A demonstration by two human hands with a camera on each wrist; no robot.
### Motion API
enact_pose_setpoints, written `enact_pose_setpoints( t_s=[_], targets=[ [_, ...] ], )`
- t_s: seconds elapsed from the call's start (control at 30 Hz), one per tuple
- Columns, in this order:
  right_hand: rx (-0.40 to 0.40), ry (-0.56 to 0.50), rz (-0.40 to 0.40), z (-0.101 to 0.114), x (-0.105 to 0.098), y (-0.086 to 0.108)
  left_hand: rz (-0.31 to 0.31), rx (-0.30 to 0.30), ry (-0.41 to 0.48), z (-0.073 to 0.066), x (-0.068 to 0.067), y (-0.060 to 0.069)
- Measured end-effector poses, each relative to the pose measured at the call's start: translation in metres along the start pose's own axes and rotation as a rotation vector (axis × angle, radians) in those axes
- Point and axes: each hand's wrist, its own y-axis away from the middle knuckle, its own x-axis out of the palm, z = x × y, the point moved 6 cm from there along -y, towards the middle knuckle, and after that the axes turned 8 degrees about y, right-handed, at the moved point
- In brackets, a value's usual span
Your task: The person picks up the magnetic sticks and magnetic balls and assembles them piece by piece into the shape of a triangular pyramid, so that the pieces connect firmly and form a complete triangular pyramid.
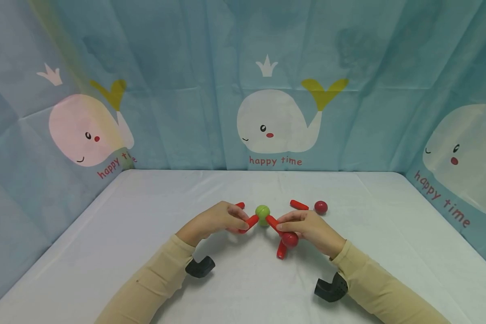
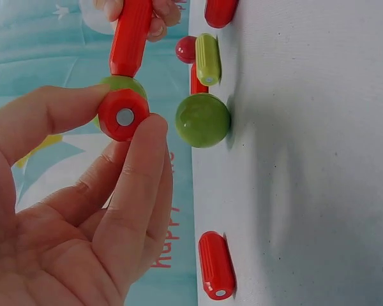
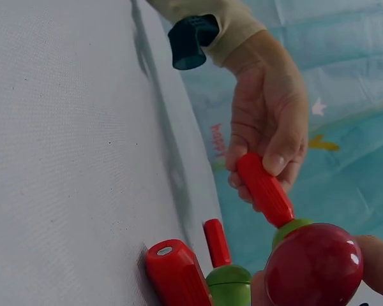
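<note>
My left hand (image 1: 222,219) pinches a red rod (image 1: 251,222) between thumb and fingers; in the left wrist view this rod (image 2: 123,115) shows its silver-dotted end. The rod's far end meets a raised green ball (image 1: 262,211). On the ball's other side is a second red rod (image 1: 273,222), held by my right hand (image 1: 309,228). A shiny red ball (image 1: 289,240) sits at that rod's near end, by the right fingers. In the right wrist view the red ball (image 3: 315,264) covers much of the right hand (image 3: 378,264) and part of the green ball (image 3: 290,229).
On the white table (image 1: 186,189) below lie another green ball (image 2: 203,120), a green rod (image 2: 208,59) and a red rod (image 1: 281,250). Farther back are a red rod (image 1: 299,205) and a red ball (image 1: 321,207). One more red rod (image 1: 240,205) lies behind the left hand.
</note>
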Motion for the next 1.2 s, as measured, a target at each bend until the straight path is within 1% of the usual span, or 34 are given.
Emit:
enact_pose_setpoints(
  t_s=[0.3, 0.67, 0.73, 0.8, 0.9, 0.97, 1.03, 1.2],
  targets=[
    [0.006, 0.0, -0.002, -0.001, 0.0, 0.0, -0.007, 0.003, 0.003, 0.0, -0.001, 0.0],
    [0.013, -0.021, -0.017, -0.002, -0.004, 0.001, 0.001, 0.022, 0.046, 0.001, 0.002, -0.001],
    [0.02, -0.028, -0.026, -0.003, -0.006, 0.001, 0.002, 0.026, 0.037, 0.0, 0.002, -0.001],
    [0.029, -0.038, -0.037, -0.003, -0.008, 0.002, 0.004, 0.036, 0.008, -0.001, 0.002, -0.001],
    [0.035, -0.046, -0.051, -0.003, -0.013, 0.001, 0.011, 0.042, -0.059, -0.001, 0.003, -0.001],
    [0.039, -0.053, -0.057, -0.003, -0.016, 0.001, 0.019, 0.047, -0.089, -0.001, 0.004, -0.003],
    [0.039, -0.055, -0.06, -0.002, -0.019, 0.001, 0.023, 0.043, -0.098, 0.0, 0.006, -0.005],
    [0.04, -0.047, -0.074, 0.002, -0.026, -0.001, 0.006, 0.039, -0.081, 0.003, 0.008, -0.014]
  ],
)
